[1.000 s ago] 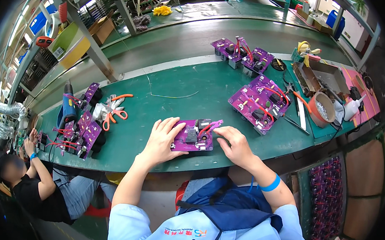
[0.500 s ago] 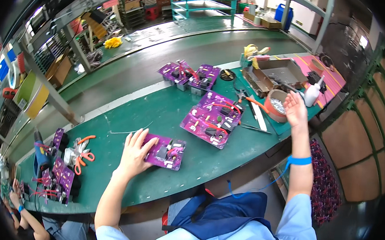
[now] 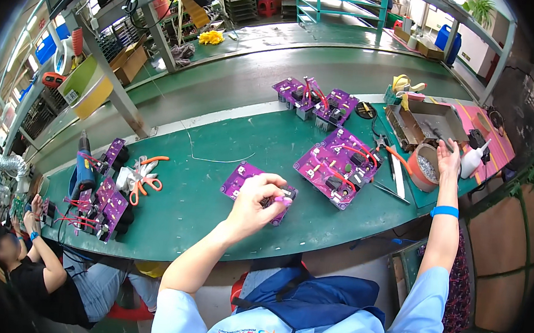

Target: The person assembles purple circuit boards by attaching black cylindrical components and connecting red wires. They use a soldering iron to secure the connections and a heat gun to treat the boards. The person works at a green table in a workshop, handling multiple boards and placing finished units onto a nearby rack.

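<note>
Orange-handled scissors [image 3: 142,184] lie near a blue heat gun [image 3: 83,171].

Left hand [image 3: 253,204] over purple circuit board [image 3: 237,179]; right hand [image 3: 448,162] beside orange tub [image 3: 422,182].

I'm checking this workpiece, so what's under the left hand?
A purple board lies under the left hand. Its left end shows, and its right end, with black parts, is partly visible. The hand covers its middle, so whatever is mounted there cannot be seen.
</note>
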Motion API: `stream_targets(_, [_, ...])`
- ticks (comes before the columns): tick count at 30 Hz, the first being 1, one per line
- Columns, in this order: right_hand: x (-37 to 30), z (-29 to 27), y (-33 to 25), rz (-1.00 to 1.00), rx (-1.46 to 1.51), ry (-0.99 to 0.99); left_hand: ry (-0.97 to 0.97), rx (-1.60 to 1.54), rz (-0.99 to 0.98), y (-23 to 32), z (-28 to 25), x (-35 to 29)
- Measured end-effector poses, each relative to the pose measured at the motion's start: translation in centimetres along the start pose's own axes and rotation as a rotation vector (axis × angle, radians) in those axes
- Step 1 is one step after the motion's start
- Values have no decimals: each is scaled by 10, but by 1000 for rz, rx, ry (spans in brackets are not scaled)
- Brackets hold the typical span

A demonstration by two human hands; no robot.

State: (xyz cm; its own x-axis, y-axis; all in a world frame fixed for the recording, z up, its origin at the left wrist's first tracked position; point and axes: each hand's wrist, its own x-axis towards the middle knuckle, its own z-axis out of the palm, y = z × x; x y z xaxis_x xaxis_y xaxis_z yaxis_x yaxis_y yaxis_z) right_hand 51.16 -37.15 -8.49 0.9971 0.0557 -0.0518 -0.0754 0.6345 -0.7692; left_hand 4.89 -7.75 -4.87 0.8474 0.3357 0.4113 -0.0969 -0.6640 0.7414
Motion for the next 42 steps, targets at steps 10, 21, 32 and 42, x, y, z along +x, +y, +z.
stream_targets(10, [-87,6,-19,-167,-330,-257,272,13,0,11,-6,-32])
stream_targets(21, [-340,66,10,-648,-643,-872,270,-359,-287,16,-18,-37])
stream_targets(32, [-375,113,59,-765,-693,-1198,221,-506,-317,-1,-25,-38])
stream_targets(42, [-394,137,61,-896,-923,-1245,235,-468,-270,1,-24,-40])
